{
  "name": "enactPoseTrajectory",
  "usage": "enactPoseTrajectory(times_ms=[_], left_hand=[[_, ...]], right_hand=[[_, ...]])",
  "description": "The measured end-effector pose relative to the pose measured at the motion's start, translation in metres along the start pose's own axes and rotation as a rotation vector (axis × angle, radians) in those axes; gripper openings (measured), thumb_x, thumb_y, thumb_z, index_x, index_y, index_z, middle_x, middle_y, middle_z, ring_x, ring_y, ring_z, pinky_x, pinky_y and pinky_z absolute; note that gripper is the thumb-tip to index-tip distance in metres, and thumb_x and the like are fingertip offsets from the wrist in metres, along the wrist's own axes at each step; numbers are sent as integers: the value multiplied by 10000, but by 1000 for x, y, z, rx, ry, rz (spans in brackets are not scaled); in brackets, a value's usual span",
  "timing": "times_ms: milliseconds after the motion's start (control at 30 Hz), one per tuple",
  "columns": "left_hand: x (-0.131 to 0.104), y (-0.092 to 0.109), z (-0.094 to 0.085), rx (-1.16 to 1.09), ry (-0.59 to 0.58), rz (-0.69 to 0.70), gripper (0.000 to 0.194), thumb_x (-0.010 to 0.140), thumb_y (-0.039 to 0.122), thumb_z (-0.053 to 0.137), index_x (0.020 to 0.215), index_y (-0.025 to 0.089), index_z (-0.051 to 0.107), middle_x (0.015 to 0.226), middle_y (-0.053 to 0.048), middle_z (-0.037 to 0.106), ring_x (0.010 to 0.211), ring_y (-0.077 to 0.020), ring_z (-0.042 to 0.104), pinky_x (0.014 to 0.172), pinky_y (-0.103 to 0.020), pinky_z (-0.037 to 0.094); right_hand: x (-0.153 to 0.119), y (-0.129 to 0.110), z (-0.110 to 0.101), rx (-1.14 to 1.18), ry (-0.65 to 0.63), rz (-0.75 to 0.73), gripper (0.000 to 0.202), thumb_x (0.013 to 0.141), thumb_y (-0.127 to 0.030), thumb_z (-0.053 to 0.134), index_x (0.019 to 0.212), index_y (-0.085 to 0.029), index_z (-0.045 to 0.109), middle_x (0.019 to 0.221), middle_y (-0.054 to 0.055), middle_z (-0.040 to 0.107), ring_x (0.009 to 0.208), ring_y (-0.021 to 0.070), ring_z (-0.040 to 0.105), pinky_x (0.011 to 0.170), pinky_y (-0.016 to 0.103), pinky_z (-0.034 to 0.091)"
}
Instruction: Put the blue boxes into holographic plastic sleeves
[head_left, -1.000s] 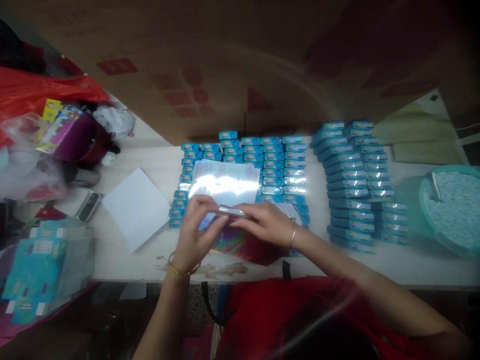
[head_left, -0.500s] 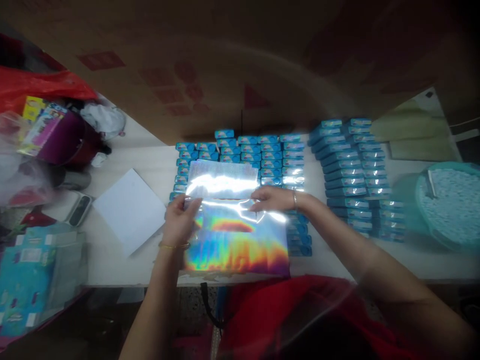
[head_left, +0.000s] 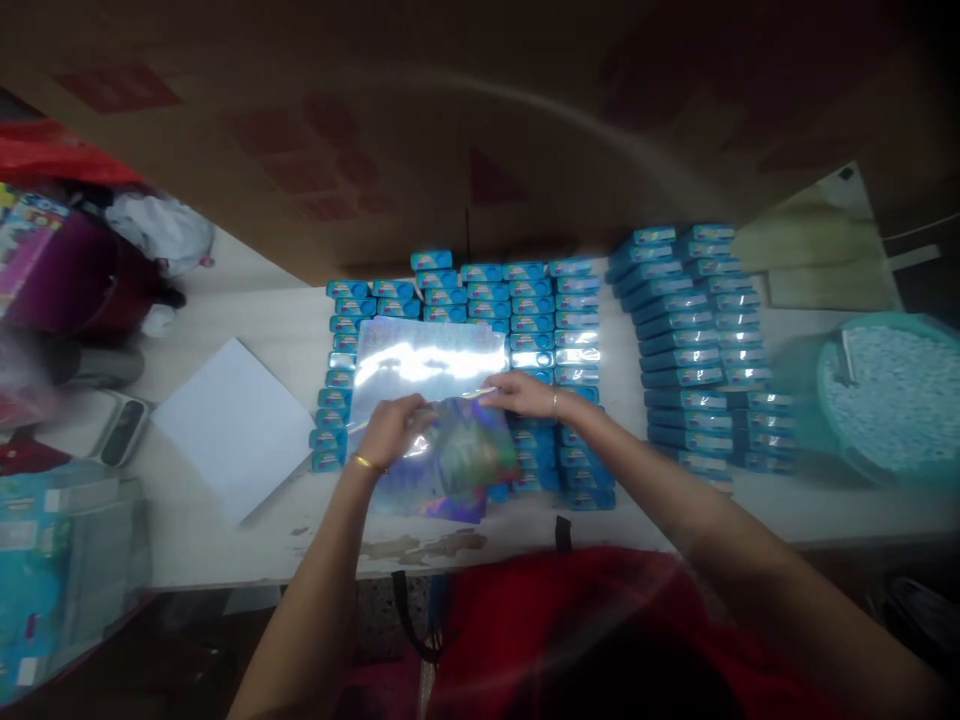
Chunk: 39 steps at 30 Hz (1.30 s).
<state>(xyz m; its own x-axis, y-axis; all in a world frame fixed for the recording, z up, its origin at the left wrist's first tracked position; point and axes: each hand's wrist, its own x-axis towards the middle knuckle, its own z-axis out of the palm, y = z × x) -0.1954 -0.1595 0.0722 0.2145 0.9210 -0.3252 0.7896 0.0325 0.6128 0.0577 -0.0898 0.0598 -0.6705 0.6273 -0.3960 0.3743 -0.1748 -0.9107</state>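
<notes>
Between my two hands hangs a thin shiny rainbow-coloured sheet [head_left: 469, 450], blurred by motion and bent. Its left upper edge is pinched by my left hand [head_left: 396, 428], which has a gold bangle at the wrist. My right hand [head_left: 523, 393] grips the sheet's right upper edge with closed fingers. Beneath and behind it lie more silvery iridescent sheets [head_left: 427, 355], on top of rows of small blue boxes [head_left: 532, 307]. Light glares off these sheets. I cannot tell how many there are.
White paper [head_left: 236, 430] lies left on the white table [head_left: 277, 545]. More blue boxes [head_left: 682, 340] stand in rows to the right, beside a teal tub [head_left: 829, 385] of pale small pieces. A large cardboard box [head_left: 420, 120] rises behind. A purple container [head_left: 90, 270] stands far left.
The rainbow sheet, spread flat toward me before, is now drawn together and bent between my hands. My left hand has moved right, nearer my right hand. The view has shifted slightly.
</notes>
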Motion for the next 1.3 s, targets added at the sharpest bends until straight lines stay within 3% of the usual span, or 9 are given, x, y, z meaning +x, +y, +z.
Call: enactPoseTrajectory(times_ms=[133,200,333,500,833,1033,1133,1200,1300], left_hand=[[14,1,7,-2,105,36,394,800,493,591,1068,207,636,1044,-91,695,955,-244,635,827,-325,428],[22,8,15,10,140,53,333,854,460,535,1027,197,640,979,-84,694,924,-227,631,840,-327,412],[35,21,25,169,162,-5,279,919,342,434,830,195,654,762,-64,647,801,-219,601,806,-350,382],[47,37,25,295,291,143,299,916,321,451,1138,206,615,1078,-113,624,1028,-267,523,862,-396,363],[53,48,49,252,281,188,266,934,244,403,1029,185,644,1166,-136,627,980,-251,576,845,-400,406],[-3,88,42,-40,316,196,146,894,279,506,851,197,619,865,-76,660,858,-207,599,824,-368,437],[-26,117,33,-393,565,38,86,835,294,612,821,210,597,810,-33,633,806,-174,596,791,-329,467],[-27,132,30,-675,701,-113,131,798,306,660,822,205,581,809,-15,618,789,-153,594,769,-298,483],[-13,148,35,-993,718,-285,190,741,300,705,798,189,562,756,13,599,728,-116,580,730,-247,479]], right_hand=[[10,19,18,173,340,84,387,690,-556,653,706,-201,500,567,-59,438,569,114,403,550,236,347],[15,22,29,198,405,52,394,721,-562,613,676,-199,466,592,-49,443,597,115,414,572,240,362],[21,19,34,149,404,-41,402,828,-554,444,641,-200,415,617,-33,404,630,119,391,587,245,337],[28,16,27,34,415,-29,407,846,-505,402,578,-212,311,571,-40,299,595,112,315,546,249,253],[38,12,18,195,351,178,351,845,-354,434,526,-207,421,434,-48,394,483,118,416,532,256,338],[42,14,15,-18,396,104,327,870,-301,454,560,-197,444,518,-38,435,597,123,454,619,249,354],[30,10,15,-54,481,-12,259,886,-351,473,710,-184,563,669,2,538,732,151,511,706,262,386],[12,6,14,37,559,-55,333,910,-461,446,847,-182,616,810,42,593,839,175,538,752,275,407],[-30,0,11,339,506,49,592,904,-652,320,919,-160,649,835,74,623,787,175,557,662,271,425]])
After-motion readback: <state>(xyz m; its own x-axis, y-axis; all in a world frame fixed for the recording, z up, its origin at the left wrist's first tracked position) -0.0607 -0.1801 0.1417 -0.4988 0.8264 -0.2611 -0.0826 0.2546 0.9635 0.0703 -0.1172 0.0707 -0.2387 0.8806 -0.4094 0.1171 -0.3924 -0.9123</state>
